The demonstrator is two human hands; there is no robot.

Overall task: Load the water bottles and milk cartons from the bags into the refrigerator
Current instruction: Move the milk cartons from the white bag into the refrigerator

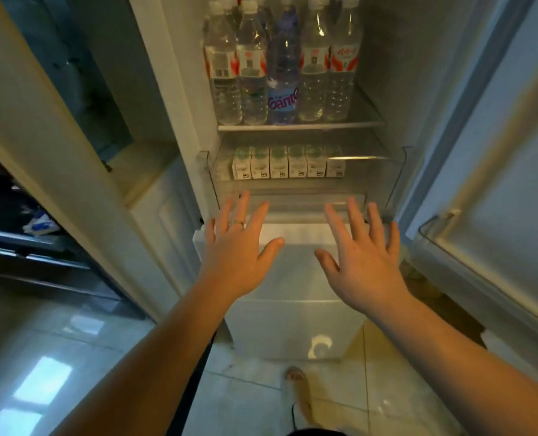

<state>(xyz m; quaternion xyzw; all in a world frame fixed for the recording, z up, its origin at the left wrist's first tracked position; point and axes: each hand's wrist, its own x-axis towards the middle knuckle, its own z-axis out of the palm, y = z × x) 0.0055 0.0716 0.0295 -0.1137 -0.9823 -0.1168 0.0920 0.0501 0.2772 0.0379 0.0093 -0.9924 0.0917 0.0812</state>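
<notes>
The refrigerator stands open in front of me. Several water bottles [252, 64] stand in a row on its glass shelf [302, 125], among them one blue bottle [282, 73]. Below, a row of white milk cartons [288, 163] sits inside a clear drawer [289, 199]. My left hand [236, 250] and my right hand [362, 256] are stretched out side by side just in front of the drawer's front edge, fingers spread and straight. Neither hand holds anything. I see no bags.
The open fridge door [494, 171] stands at the right, and a white freezer compartment front [293, 309] lies below the hands. A cabinet side [57, 146] and dark shelves [25, 240] are at the left. My foot [299, 391] stands on the tiled floor.
</notes>
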